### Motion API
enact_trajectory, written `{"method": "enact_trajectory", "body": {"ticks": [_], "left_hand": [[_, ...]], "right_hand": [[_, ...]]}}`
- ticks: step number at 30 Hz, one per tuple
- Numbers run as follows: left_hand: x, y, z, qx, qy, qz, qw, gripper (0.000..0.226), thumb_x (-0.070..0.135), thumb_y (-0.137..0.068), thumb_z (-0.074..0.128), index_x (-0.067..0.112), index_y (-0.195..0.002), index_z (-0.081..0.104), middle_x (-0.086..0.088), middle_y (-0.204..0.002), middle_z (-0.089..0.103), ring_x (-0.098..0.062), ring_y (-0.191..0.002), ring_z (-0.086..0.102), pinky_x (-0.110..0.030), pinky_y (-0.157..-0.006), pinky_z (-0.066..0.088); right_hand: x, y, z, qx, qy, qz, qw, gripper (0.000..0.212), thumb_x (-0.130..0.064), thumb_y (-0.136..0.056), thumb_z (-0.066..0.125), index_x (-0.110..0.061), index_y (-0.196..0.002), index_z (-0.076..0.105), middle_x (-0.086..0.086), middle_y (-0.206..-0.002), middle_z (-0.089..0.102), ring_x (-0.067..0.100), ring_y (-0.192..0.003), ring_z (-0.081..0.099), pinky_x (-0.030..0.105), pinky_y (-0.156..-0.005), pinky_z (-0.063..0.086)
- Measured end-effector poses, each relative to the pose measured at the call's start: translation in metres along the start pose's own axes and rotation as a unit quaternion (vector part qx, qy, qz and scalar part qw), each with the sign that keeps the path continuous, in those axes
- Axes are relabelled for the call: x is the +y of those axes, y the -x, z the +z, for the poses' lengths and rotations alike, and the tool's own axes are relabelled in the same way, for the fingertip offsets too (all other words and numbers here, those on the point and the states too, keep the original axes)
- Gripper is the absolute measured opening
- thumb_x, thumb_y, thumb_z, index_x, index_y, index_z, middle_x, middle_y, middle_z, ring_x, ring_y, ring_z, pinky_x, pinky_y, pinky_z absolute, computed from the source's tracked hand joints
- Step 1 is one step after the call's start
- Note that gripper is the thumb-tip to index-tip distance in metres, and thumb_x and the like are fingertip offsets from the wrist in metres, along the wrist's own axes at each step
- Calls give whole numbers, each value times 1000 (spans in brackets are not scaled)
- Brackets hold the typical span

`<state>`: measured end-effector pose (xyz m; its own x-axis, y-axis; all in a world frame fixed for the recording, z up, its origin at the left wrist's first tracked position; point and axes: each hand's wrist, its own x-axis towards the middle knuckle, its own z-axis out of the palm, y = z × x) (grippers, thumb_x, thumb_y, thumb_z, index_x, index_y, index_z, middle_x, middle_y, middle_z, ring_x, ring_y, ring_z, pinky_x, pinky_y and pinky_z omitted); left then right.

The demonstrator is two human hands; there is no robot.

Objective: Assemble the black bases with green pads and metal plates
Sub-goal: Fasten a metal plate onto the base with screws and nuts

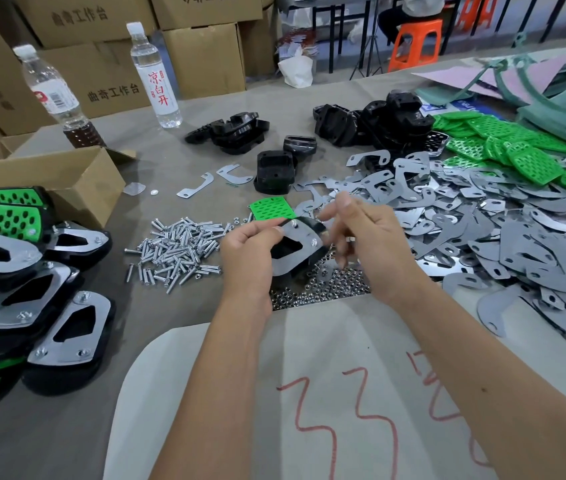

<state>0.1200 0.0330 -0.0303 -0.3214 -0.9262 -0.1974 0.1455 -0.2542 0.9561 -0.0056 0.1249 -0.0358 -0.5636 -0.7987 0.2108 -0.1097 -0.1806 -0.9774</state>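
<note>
Left hand (252, 252): fingers curled round a black base (304, 256), held just above the worktop (66, 427), plate side up.
Right hand (366, 233): fingers bent over the base's far edge, tips blurred; cannot tell whether they pinch anything.
Held plate (297, 239): flat, dull grey metal with rounded corners and a dark cut-out; two screw heads show near its upper edge.
Green pad (271, 208): matte plastic with rows of oval holes, lying just beyond the left hand.
Screws (179, 249): shiny loose heap, left of the hands.
Nuts (323, 287): small bright pile under the held base.
Loose plates (482, 237): wide overlapping spread of thin, curved grey pieces at right.
Pad heap (517, 147): perforated green pads, far right.
Bare bases (378, 123): glossy black mouldings, centre back.
Finished units (32, 271): stacked at left, black with metal plates and green pads.
Bottles (155, 74): two clear plastic ones, upright, back left, near a cardboard box (66, 178).
</note>
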Motion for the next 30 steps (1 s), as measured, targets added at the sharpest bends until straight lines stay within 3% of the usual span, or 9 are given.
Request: {"method": "enact_trajectory", "body": {"ticks": [3,6,8,11,15,19,23,26,30], "left_hand": [[4,-3,-3,38,52,3,998,21,-1,-89,66,16,-85,78,-10,-91,77,-27,-88,70,-50,-90,58],[9,-8,-13,55,93,18,994,24,-7,-88,65,14,-98,72,-12,-99,72,-25,-85,70,-46,-84,59],[11,-10,-17,38,116,10,992,28,-11,-88,63,9,-107,69,-12,-102,74,-23,-80,73,-44,-79,61],[10,-10,-16,-7,155,-17,988,23,-13,-93,56,3,-103,68,-10,-89,78,-21,-75,76,-37,-69,65],[10,-11,-14,-38,206,-27,977,22,-5,-100,53,5,-114,67,-9,-99,79,-20,-87,78,-32,-74,64],[6,-8,-9,-52,189,-21,980,27,3,-104,53,6,-130,61,-15,-115,76,-29,-102,76,-43,-84,63],[0,-5,-5,-55,149,-20,987,31,7,-104,55,9,-135,59,-14,-119,75,-31,-107,74,-49,-92,61],[-2,-6,-5,-62,144,-27,987,30,9,-105,55,13,-135,58,-14,-117,76,-31,-102,76,-53,-90,61],[-3,-5,-5,-74,131,-20,988,26,11,-105,57,14,-130,60,-12,-116,76,-31,-103,75,-55,-91,59]], "right_hand": [[-1,-1,-8,77,107,-29,991,48,-39,-105,58,-9,-68,67,-10,-65,57,10,-52,47,45,-58,52],[0,-3,-10,32,430,-50,901,16,-36,-96,72,-23,-86,70,-11,-89,53,5,-72,51,33,-74,46],[-2,-3,-6,-26,520,0,853,15,-43,-93,74,-29,-93,69,-6,-101,52,15,-84,56,32,-76,45],[-4,-2,-2,-34,516,2,856,14,-39,-95,73,-29,-87,67,-7,-100,54,18,-90,57,33,-75,44],[0,-2,-1,-8,494,-24,869,14,-30,-99,68,-24,-86,65,-8,-93,60,16,-84,59,35,-73,47],[0,-1,-2,73,257,-72,961,13,-9,-96,71,-16,-86,65,-6,-75,64,18,-68,61,39,-65,54],[-2,4,6,57,114,-100,987,23,2,-86,79,-20,-87,76,-3,-76,71,25,-69,67,34,-59,60],[3,5,10,28,144,-108,983,20,0,-82,84,-16,-94,81,-6,-76,73,19,-70,68,42,-66,63],[5,3,11,13,230,-151,961,10,-8,-79,88,-13,-85,82,-8,-75,69,15,-69,63,45,-67,57]]}}
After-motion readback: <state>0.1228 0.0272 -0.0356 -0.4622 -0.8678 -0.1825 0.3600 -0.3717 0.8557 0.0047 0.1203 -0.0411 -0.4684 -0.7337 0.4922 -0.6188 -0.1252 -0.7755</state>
